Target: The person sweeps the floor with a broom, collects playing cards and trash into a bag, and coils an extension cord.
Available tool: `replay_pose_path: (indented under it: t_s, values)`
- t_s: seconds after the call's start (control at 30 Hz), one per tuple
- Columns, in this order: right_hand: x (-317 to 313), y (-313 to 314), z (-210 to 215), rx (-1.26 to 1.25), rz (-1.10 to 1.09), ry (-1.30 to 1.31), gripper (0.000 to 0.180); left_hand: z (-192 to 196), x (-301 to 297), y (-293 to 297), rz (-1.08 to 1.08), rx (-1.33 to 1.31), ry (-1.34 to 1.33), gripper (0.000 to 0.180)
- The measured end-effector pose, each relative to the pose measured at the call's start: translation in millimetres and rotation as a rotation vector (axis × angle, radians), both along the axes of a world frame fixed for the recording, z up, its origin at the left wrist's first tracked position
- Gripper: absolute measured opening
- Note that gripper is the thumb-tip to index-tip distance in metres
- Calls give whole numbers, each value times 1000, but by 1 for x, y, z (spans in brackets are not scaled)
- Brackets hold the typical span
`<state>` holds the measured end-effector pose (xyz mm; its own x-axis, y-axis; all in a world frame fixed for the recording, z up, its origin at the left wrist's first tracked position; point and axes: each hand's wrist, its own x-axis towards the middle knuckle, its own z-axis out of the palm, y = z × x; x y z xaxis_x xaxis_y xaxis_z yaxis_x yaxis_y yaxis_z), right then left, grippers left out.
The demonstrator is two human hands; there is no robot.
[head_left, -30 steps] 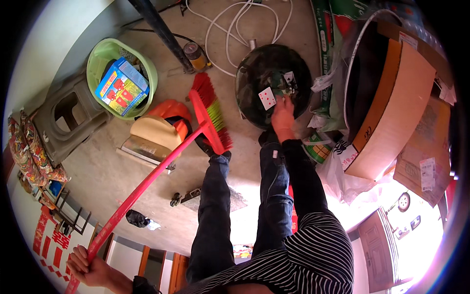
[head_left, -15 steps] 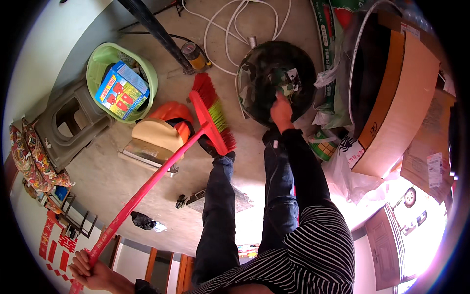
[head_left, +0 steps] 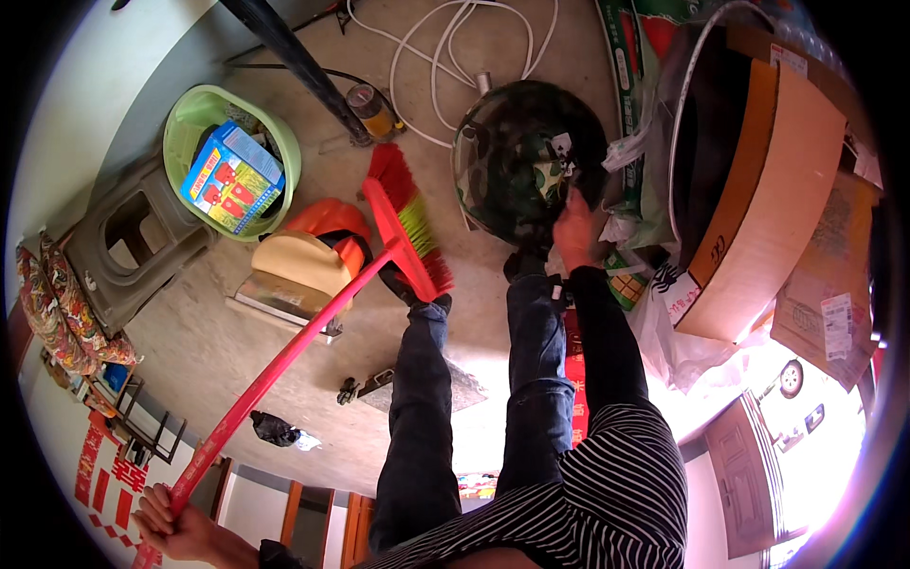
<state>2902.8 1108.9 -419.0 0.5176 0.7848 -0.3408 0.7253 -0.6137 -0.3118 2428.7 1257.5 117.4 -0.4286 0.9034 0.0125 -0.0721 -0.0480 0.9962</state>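
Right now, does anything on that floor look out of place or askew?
Yes. A white cable lies in loose loops across the floor near the dark round bin that the right hand touches. Bags and wrappers are heaped beside the cardboard box. The left hand holds the red broom.

The left hand (head_left: 180,526) grips the end of a red broom (head_left: 403,223) that rests on the floor (head_left: 190,351). The right hand (head_left: 573,228) touches a big dark bowl (head_left: 517,156).

Box (head_left: 231,176) in the basin (head_left: 284,152) at left — broom (head_left: 403,223) between it and the bowl (head_left: 517,156); carton (head_left: 758,190) right of the bowl
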Motion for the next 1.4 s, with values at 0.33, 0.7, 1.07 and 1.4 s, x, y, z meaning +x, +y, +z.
replay_pose_path:
  t_s: [0.33,0.7,1.07,1.4]
  values:
    - [-28,37,-6,-38,-213,24,44,-1,2,-1,-59,1,-68,37]
    - [-11,54,13,-105,-118,119,60,1,3,2,-54,-12,-48,40]
    - [-70,34,39,-222,185,-60,94,-2,-2,5,-37,-49,10,39]
    - [-82,19,2,-483,381,-205,69,-5,-5,3,-21,-49,-88,38]
